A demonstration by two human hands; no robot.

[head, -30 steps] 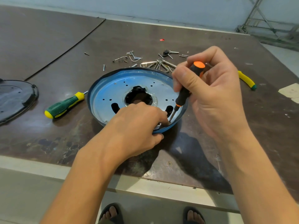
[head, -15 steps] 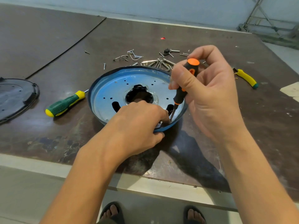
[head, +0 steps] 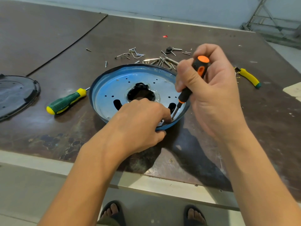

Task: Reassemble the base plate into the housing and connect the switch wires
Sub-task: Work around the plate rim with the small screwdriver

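A round blue housing (head: pixel 97 88) lies open side up on the brown table. A silver perforated base plate (head: pixel 112 88) with a central hole sits inside it. My left hand (head: pixel 140 121) grips the housing's near rim, thumb outside and fingers curled over the plate, with the fingertips by the screwdriver's tip. My right hand (head: pixel 215 98) holds a black and orange screwdriver (head: pixel 197 70) almost upright. Its tip (head: pixel 173 117) touches the plate near the right slot. Whatever lies under my left fingertips is hidden. No wires show.
A green and yellow screwdriver (head: pixel 65 101) lies left of the housing. A black round cover (head: pixel 16 93) sits at the far left. Loose screws and metal clips (head: pixel 136 53) are scattered behind the housing. Yellow-handled pliers (head: pixel 249 77) lie to the right. The table's front edge (head: pixel 48 162) is close.
The screwdriver's handle has wobbled slightly in my right hand while its tip stays at the same spot. My left hand keeps its hold on the rim.
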